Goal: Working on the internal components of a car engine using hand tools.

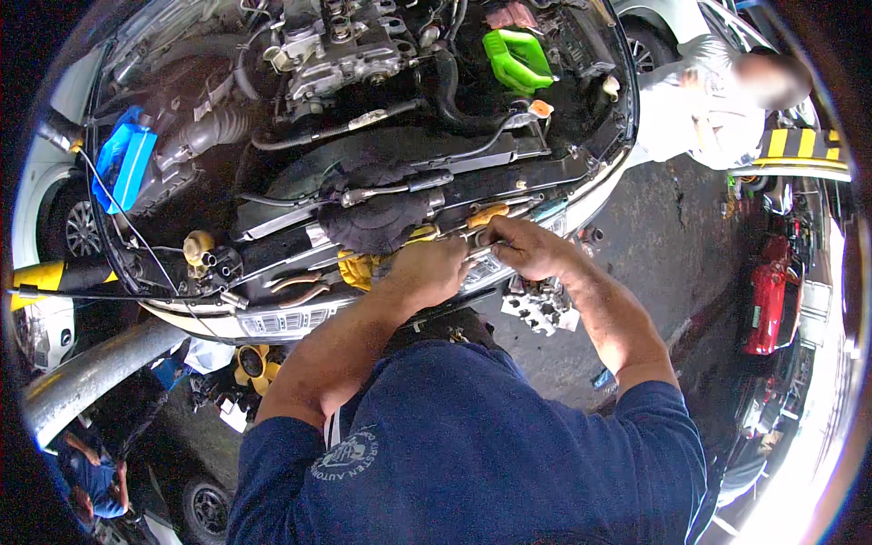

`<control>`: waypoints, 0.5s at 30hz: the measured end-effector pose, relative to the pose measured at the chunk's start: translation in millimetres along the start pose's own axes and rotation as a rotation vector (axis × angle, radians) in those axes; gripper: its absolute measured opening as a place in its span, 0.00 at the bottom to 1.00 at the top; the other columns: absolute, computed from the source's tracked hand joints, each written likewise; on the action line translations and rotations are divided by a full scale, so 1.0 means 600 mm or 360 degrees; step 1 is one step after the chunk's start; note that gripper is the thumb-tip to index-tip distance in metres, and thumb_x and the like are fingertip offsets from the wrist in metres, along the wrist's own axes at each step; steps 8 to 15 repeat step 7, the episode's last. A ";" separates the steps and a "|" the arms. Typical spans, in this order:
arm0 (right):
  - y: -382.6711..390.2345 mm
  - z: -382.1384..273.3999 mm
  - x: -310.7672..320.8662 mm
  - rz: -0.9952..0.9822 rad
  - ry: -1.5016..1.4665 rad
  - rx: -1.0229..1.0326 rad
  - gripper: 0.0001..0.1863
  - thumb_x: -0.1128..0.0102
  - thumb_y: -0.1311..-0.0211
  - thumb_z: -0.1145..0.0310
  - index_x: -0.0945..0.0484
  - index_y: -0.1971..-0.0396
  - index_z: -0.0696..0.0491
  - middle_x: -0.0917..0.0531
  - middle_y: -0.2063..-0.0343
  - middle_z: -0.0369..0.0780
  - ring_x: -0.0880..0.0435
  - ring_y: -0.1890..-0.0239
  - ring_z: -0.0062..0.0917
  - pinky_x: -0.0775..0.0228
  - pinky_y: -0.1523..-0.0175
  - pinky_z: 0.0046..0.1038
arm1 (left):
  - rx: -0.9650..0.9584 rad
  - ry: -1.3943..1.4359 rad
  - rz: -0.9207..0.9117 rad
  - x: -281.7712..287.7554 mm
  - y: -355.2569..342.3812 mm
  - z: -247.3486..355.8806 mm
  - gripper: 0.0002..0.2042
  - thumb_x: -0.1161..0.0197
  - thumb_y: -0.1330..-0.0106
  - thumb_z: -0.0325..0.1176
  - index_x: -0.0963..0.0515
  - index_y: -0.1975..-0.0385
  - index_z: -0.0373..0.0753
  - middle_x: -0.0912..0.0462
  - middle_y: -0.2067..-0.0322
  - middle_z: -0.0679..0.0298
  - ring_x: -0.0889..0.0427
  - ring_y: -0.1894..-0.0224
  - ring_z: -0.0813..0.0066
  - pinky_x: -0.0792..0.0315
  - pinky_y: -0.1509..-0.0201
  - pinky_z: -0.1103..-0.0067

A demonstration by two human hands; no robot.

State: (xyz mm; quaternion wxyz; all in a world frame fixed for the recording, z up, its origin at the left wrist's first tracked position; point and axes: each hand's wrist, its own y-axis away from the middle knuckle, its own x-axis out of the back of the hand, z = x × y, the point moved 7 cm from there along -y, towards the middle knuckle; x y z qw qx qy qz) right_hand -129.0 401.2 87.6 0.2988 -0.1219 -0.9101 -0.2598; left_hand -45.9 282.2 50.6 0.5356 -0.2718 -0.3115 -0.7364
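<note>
Over the front edge of an open car engine bay, my left hand (431, 271) is closed with its fingers curled inward. Just to its right, my right hand (529, 249) is closed too, thumb and fingers pinched together. Something small seems to sit between the two hands, mostly hidden by the fingers. An orange-handled tool (488, 215) lies right beyond them. A dark cloth (374, 221) is spread ahead of my left hand, with a ratchet (391, 188) lying across it. Beside my left wrist are a yellow cloth (360, 270) and pliers (304, 289).
The engine (350, 64) stands exposed beyond. A blue plastic container (127, 165) sits at left, a green one (516, 62) at right. Metal parts (542, 307) lie below my right forearm. A person in white (708, 104) is at far right; another person (95, 472) is at lower left.
</note>
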 end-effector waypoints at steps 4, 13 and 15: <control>0.009 0.121 0.058 0.0266 -0.0058 -0.0410 0.12 0.45 0.35 0.72 0.27 0.53 0.54 0.21 0.58 0.48 0.21 0.57 0.38 0.30 0.51 0.40 | 0.0187 -0.0138 0.0027 0.019 0.065 -0.100 0.14 0.40 0.34 0.42 0.23 0.59 0.36 0.16 0.70 0.47 0.14 0.65 0.49 0.22 0.59 0.57; -0.042 0.177 0.045 0.0363 0.0521 0.0048 0.15 0.42 0.36 0.72 0.27 0.50 0.51 0.21 0.51 0.49 0.24 0.43 0.39 0.37 0.36 0.45 | 0.0371 0.0309 0.0147 0.012 0.078 -0.146 0.16 0.37 0.37 0.42 0.23 0.54 0.39 0.15 0.62 0.46 0.14 0.60 0.50 0.21 0.55 0.58; -0.042 0.177 0.045 0.0363 0.0521 0.0048 0.15 0.42 0.36 0.72 0.27 0.50 0.51 0.21 0.51 0.49 0.24 0.43 0.39 0.37 0.36 0.45 | 0.0371 0.0309 0.0147 0.012 0.078 -0.146 0.16 0.37 0.37 0.42 0.23 0.54 0.39 0.15 0.62 0.46 0.14 0.60 0.50 0.21 0.55 0.58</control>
